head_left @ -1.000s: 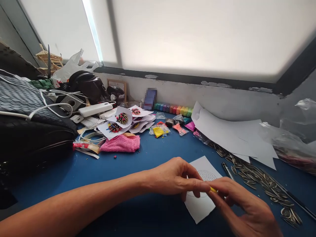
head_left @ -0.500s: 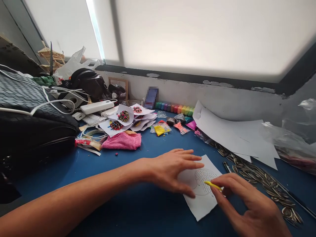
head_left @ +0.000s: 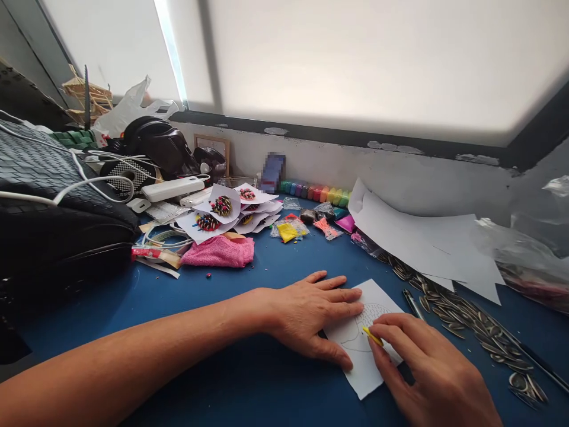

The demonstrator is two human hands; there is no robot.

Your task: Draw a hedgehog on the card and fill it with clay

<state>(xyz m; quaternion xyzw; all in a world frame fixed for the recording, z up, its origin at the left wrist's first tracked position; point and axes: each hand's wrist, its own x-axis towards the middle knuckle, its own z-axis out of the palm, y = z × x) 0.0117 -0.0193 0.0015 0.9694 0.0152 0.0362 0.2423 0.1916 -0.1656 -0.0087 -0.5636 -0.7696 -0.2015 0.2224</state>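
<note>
Clock directions are taken from the sheet of paper (head_left: 363, 379), with 12 facing the window. The left hand (head_left: 309, 314) lies flat with its fingers apart, covering part of the paper's left edge and gripping nothing. The right hand (head_left: 438, 367), at 4 o'clock, has its thumb and fingertips clamped on a small yellow piece (head_left: 372, 336); this sits over the paper's round drawing (head_left: 373, 311), and whether it touches the sheet cannot be told. The near corner at 6 o'clock and the far corner at 12 both show. Room is tightest around 2 and 3 o'clock, where a pen (head_left: 413, 305) and sunflower seeds (head_left: 482, 335) crowd near the right hand. Large white sheets (head_left: 418, 234) lie at 1. Towards 10, a broad stretch of blue worktop (head_left: 284, 264) separates the left hand from a pink cloth (head_left: 219, 251).
</note>
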